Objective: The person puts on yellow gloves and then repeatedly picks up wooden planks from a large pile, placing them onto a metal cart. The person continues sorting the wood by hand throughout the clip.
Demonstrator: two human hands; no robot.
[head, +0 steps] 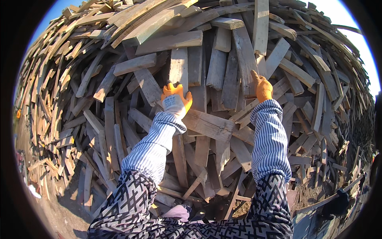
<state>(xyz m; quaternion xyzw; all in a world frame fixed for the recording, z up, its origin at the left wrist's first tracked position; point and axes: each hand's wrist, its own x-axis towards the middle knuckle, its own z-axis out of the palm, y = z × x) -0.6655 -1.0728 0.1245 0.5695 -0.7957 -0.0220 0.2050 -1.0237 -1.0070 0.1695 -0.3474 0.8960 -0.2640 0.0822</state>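
Note:
A big heap of loose wooden boards fills the view before me. My left hand (176,100), in an orange-coated work glove, rests with fingers spread at the lower end of a pale upright board (179,64); whether it grips the board is unclear. To the right, my right hand (262,86), in an orange glove, touches the lower right edge of a wide grey board (245,56), with one finger extended up along it; its other fingers look curled and partly hidden. Between and below the hands lies a cracked short board (210,124).
Splintered offcuts (222,155) lie low in the heap. Long beams (161,22) slope across its top. Bare ground (64,216) shows at lower left. A dark object (338,203) is at lower right, beside a long thin plank (320,203).

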